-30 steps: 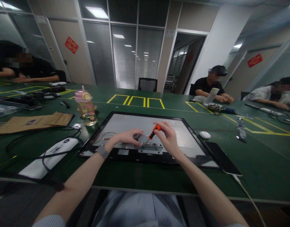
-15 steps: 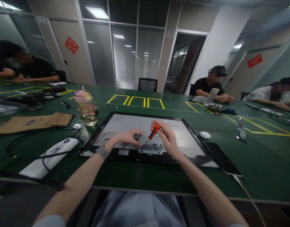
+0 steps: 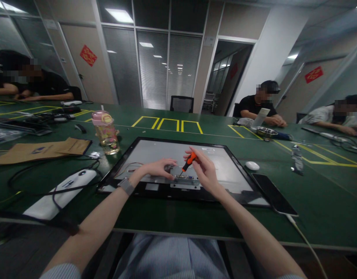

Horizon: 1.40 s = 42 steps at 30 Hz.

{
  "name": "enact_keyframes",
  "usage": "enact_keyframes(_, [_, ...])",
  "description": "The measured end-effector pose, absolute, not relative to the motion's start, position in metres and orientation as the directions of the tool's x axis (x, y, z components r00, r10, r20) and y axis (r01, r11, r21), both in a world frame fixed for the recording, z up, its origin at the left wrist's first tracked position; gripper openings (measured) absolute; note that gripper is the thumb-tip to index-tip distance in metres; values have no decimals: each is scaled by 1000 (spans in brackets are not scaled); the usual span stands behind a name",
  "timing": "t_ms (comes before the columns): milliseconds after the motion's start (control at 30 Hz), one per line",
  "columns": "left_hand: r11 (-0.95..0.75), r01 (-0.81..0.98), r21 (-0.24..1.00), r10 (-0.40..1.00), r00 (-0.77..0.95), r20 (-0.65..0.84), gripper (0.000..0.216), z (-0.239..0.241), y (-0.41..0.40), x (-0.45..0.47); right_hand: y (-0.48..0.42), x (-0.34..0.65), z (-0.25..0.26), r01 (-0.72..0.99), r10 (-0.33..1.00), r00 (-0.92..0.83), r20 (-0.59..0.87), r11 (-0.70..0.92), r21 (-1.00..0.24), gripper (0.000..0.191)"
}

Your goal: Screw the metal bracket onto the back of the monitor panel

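An orange-and-black screwdriver (image 3: 189, 161) is in my right hand (image 3: 206, 170), its handle between thumb and fingers. The screwdriver slants down to the left, its tip at a metal bracket (image 3: 185, 186) with connectors along it. My left hand (image 3: 157, 169) curves around the bracket's left end, thumb at its lower edge and fingers at the upper side. Part of a dark piece shows between them. Under both hands lies a flat display panel (image 3: 227, 170) with a grey back and black frame. Thin wires (image 3: 126, 169) run across its left side.
Left of the panel stand a pink-lidded bottle (image 3: 104, 133), a brown paper envelope (image 3: 41, 150) and a white device (image 3: 62, 193) with black cables. To the right lie a white earbud case (image 3: 252, 166) and a phone (image 3: 273, 193) with its cable. Other people sit around the green table (image 3: 178, 217).
My right hand has shifted very slightly on the screwdriver, and the handle leans a touch more to the left. My left hand stays in place.
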<state>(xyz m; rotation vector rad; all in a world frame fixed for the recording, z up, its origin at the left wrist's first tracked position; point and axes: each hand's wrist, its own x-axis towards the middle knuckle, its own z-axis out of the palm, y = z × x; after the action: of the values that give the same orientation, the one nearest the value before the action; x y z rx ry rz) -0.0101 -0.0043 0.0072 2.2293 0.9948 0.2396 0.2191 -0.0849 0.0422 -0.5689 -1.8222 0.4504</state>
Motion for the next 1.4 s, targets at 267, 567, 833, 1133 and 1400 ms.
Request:
enact_keyframes(267, [-473,592,653,715,691,-108,71,9,-6,-11,-81,222,48,369,549,-145,823,802,-470,29])
enact_keyframes(567, [-483,617,622,717,686,-124,74,12,-6,-9,-83,219,46,224,630,-148,762,772,-595,29])
enact_keyframes(833, [-473,629,616,726,675,-133,74,12,-8,-9,-82,222,48,225,633,-142,761,769,-598,24])
enact_keyframes(1133, [-484,615,622,711,691,-131,73,12,-7,-9,-78,219,43,231,623,-81,778,771,-594,12])
enact_keyframes(1400, [-478,608,634,715,689,-123,73,10,-5,-10,-83,218,44,146,684,-70,726,727,-671,27])
